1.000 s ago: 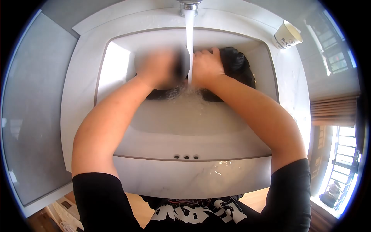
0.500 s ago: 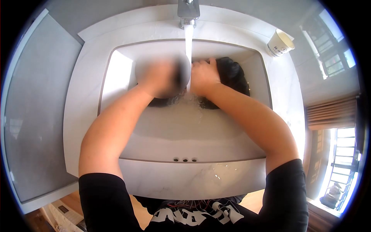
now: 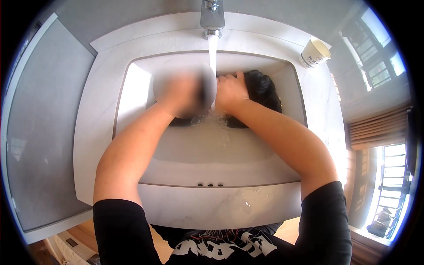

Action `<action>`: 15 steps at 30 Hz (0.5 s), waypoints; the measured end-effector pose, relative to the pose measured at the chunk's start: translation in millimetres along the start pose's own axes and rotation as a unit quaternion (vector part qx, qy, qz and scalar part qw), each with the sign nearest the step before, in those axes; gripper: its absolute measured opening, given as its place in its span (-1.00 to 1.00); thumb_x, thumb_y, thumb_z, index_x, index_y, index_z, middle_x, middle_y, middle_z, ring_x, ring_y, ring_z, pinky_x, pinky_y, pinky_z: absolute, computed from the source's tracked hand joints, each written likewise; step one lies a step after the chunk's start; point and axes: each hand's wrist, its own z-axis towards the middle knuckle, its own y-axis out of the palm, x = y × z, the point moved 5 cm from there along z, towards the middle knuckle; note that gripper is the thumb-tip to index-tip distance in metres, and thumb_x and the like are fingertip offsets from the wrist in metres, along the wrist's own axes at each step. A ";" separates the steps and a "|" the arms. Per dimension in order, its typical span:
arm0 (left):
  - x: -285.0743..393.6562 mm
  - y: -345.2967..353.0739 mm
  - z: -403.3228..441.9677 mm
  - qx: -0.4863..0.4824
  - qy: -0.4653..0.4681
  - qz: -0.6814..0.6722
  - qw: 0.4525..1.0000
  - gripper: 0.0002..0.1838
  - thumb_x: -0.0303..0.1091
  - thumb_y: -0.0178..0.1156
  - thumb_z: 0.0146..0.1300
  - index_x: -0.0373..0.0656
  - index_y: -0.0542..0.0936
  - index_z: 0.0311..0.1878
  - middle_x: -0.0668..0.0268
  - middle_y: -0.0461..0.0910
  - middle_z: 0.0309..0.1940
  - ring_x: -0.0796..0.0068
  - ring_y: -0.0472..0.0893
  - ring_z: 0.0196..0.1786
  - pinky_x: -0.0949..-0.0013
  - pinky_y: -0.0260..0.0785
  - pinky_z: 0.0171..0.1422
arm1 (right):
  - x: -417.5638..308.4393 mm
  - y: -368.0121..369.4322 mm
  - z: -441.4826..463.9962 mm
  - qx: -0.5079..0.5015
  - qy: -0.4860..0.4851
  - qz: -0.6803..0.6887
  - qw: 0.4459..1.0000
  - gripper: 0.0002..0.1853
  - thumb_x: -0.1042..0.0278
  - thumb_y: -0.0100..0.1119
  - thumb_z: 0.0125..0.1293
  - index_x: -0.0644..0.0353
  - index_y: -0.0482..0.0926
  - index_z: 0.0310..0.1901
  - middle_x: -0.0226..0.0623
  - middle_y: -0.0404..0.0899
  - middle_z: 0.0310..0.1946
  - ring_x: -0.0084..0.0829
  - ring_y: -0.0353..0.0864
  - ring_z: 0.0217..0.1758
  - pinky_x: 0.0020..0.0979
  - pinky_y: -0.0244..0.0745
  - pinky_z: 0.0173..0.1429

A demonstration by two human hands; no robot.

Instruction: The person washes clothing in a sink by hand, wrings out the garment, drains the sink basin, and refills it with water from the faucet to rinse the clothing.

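Black wet cloth, perhaps a garment, lies bunched in the white sink, partly in water. My right hand is closed on its near-left part, fingers curled into the folds, just right of the water stream. To the left of the stream, my left hand sits over more black material, close to the right hand. A round blur covers that hand, so its fingers and whatever they hold cannot be made out. Water splashes and ripples below both hands.
A chrome faucet runs above the sink's back edge. On the counter's back right corner stands a paper cup. Overflow holes line the front wall. A grey panel rises at the left.
The view has shifted slightly, so the sink and faucet sit a little differently. Both hands stay at the black cloth beside the running water, with hardly any movement.
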 end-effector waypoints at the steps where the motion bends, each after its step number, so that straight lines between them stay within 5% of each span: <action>1: -1.8 2.9 0.5 0.008 0.001 0.006 1.000 -0.14 0.14 0.63 -0.36 0.03 0.47 0.05 0.30 0.53 -0.11 0.17 0.57 0.03 0.08 0.48 0.06 | 0.0 0.2 0.2 0.002 0.000 0.000 1.000 -0.62 0.14 0.21 0.15 0.12 0.58 -0.03 -0.23 0.69 -0.08 -0.25 0.63 0.09 -0.03 0.17 0.30; 12: 1.7 -1.0 0.8 0.007 0.015 0.054 0.998 -0.14 0.07 0.64 -0.38 0.05 0.46 0.06 0.31 0.50 -0.12 0.18 0.55 0.05 0.09 0.48 0.07 | 1.5 3.0 0.6 0.017 -0.006 0.013 1.000 -0.65 0.14 0.16 0.18 0.11 0.58 -0.05 -0.23 0.70 -0.09 -0.25 0.65 0.06 -0.02 0.17 0.30; 15: -6.5 7.2 2.3 0.064 0.024 0.017 0.997 -0.36 -0.01 0.56 -0.17 0.00 0.53 -0.01 0.23 0.57 -0.18 0.12 0.60 -0.05 0.08 0.49 -0.02 | 0.6 2.2 0.5 0.009 -0.004 0.009 1.000 -0.65 0.19 0.10 0.21 0.13 0.57 -0.01 -0.23 0.69 -0.07 -0.25 0.64 0.08 -0.02 0.16 0.30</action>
